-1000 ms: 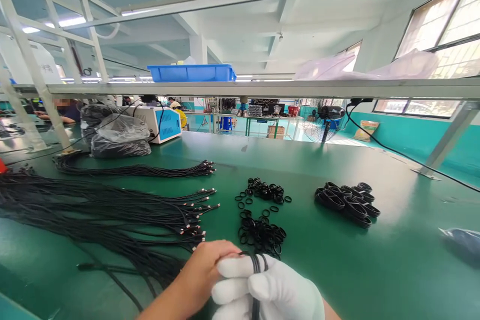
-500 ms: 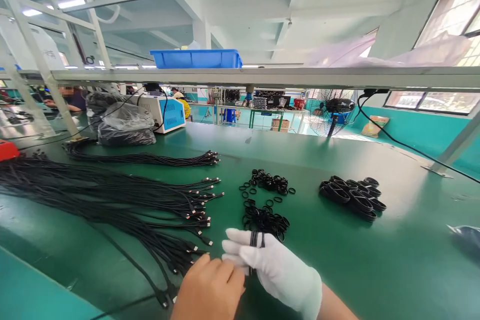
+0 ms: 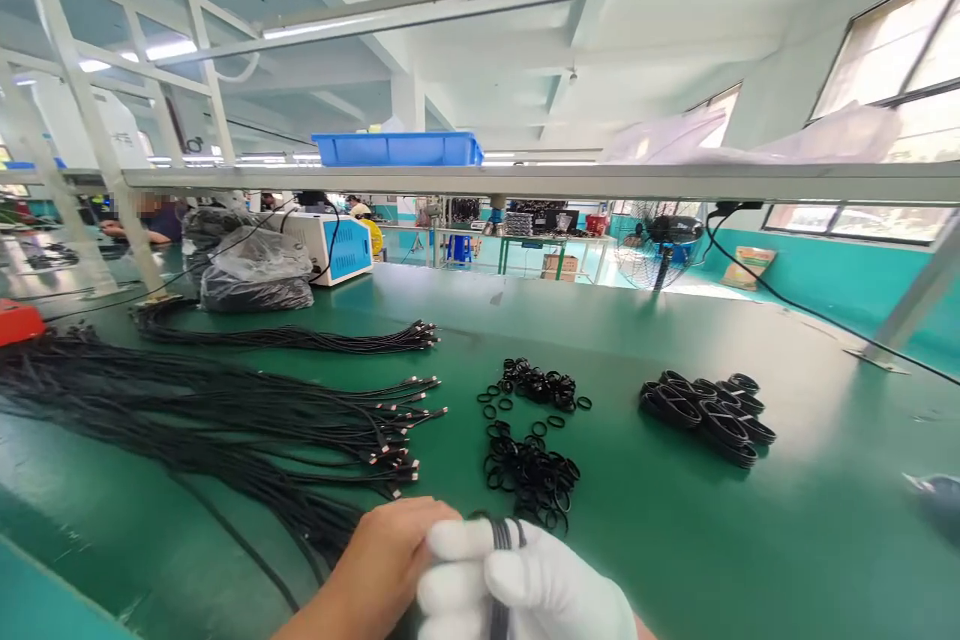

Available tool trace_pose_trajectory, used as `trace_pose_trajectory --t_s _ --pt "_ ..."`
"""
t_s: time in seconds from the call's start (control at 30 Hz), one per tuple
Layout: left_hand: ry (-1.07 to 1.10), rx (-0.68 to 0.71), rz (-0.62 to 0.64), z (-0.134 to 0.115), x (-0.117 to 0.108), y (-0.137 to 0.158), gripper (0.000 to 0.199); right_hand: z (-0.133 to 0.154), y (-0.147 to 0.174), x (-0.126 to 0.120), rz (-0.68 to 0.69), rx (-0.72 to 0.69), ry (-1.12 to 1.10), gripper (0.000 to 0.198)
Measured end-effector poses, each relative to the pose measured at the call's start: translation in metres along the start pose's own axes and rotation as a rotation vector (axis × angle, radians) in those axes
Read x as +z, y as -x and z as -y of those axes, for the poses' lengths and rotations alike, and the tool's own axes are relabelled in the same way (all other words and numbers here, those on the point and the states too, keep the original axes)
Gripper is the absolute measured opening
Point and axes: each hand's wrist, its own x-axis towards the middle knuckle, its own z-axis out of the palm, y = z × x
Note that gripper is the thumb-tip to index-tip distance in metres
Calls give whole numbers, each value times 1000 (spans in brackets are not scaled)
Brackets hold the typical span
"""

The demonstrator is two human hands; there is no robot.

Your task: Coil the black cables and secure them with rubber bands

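At the bottom centre, my right hand (image 3: 544,585) wears a white glove and is closed on a black cable (image 3: 500,610), whose strands pass side by side round the fingers under the thumb. My bare left hand (image 3: 390,545) is beside it, touching the gloved fingertips. Its fingers are curled and partly hidden behind the glove, so I cannot make out what they hold. Just beyond the hands lie loose black rings (image 3: 536,470) in two heaps. To the left, long black cables (image 3: 300,430) are spread with their plugs pointing right.
Coiled black cables (image 3: 705,410) are piled at the right. Another cable bundle (image 3: 300,338) lies further back, near a plastic bag (image 3: 259,270) and a blue-and-white machine (image 3: 341,245). A shelf (image 3: 525,180) with a blue tray (image 3: 397,150) spans above the green table (image 3: 675,550).
Both hands sit lower in view. My left hand has moved from in front of the glove to behind its fingertips. The gloved fingers have curled more. The view has tilted up slightly.
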Motion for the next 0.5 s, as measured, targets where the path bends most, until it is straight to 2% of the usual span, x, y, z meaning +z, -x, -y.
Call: trace_pose_trajectory --t_s 0.1,0.2,0.27,0.37,0.43,0.5 --pt "-363 -52 -52 11 7 8 32 14 -6 7 -37 -195 -81 34" --pt "-541 -57 -96 8 18 17 34 26 -7 2 -158 -308 -30 27" --pt "-604 -6 -117 0 29 21 32 27 -5 -5 -296 -320 11 35" --pt "-643 86 -173 -14 44 25 30 22 -2 -11 -468 -288 102 58" --pt "-655 180 -232 -21 45 23 27 16 -2 -11 -522 -232 183 61" --pt "-675 301 -268 -26 36 19 22 12 -4 -8 -509 -160 256 55"
